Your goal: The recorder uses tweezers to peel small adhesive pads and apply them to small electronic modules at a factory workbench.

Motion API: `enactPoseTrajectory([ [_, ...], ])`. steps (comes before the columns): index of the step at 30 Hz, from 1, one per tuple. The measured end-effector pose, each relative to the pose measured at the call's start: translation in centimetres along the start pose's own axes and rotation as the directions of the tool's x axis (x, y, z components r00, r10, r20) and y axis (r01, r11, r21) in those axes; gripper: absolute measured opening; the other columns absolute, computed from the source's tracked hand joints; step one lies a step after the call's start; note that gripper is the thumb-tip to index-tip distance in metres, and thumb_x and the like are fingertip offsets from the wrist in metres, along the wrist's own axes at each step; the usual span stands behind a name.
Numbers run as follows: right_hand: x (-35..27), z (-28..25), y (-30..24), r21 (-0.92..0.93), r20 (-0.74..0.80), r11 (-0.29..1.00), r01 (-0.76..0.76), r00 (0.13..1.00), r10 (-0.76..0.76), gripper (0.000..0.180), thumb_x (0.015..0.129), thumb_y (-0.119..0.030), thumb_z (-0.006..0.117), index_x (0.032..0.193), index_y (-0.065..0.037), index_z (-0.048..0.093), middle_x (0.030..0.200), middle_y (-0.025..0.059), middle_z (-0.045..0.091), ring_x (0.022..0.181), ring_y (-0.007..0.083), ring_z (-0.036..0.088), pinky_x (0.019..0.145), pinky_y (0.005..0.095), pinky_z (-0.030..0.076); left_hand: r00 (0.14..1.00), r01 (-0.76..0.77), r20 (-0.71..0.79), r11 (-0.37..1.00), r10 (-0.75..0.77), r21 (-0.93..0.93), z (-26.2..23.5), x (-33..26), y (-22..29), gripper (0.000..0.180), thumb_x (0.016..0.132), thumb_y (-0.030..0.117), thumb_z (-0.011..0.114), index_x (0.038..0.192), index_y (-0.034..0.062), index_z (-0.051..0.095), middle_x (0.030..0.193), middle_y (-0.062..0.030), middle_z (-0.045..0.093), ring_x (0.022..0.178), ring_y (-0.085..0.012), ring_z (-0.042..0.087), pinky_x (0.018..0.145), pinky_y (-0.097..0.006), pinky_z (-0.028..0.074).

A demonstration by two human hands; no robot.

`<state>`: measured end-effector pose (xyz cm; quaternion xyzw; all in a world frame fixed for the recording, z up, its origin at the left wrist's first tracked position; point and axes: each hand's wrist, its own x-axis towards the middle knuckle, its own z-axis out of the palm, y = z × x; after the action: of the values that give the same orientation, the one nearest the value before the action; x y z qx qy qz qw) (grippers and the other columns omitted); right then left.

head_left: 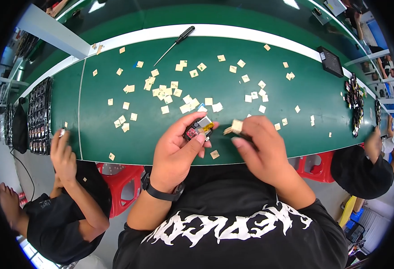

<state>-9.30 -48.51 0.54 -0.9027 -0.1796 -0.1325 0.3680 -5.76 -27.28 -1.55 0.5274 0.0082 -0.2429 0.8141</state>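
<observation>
My left hand [177, 151] is closed around a small black-cased electronic device [198, 128], thumb across its front. The open casing shows a silver block, yellow tape and a red part. To its right, my right hand [265, 144] pinches a pale square paper piece [237, 126] by its edge, with another tan bit sticking out beside it. A gap separates that piece from the device. Loose paper squares [185, 107] lie scattered on the green table [197, 150] just beyond my hands, some overlapping.
A black-handled screwdriver [175, 45] lies near the table's far white edge. A black tray [330, 62] and a pile of dark parts [354, 105] stand at right. Trays of dark units [40, 116] are at far left. Co-workers sit on both sides, one reaching in with a hand [63, 157].
</observation>
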Motion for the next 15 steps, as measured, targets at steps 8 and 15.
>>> enactPoseTrajectory([
  [8,0.8,-0.4,-1.6,0.617,0.531,0.257,-0.744,0.634,0.563,0.014,0.1,-0.013,0.059,0.107,-0.001,0.056,0.082,0.0062,0.068,0.06,0.0061,0.056,0.053,0.0212,0.043,0.986,-0.117,-0.088,0.961,0.143,0.25,0.5,-0.1,-1.5,0.042,0.096,-0.006,0.056,0.137,-0.0038,0.052,0.12,-0.0164,0.067,0.097,-0.0163,0.067,0.081,-0.026,0.055],
  [15,1.3,0.7,-0.8,0.674,0.521,0.157,-0.722,0.615,0.592,0.013,0.098,-0.013,0.064,0.102,-0.003,0.055,0.081,0.0046,0.068,0.059,0.0043,0.056,0.05,0.0187,0.041,0.982,-0.139,-0.047,0.873,0.182,0.468,0.6,-0.3,-1.4,0.033,0.095,-0.009,0.056,0.128,-0.0066,0.059,0.113,-0.0135,0.068,0.094,-0.0152,0.069,0.082,-0.027,0.056],
])
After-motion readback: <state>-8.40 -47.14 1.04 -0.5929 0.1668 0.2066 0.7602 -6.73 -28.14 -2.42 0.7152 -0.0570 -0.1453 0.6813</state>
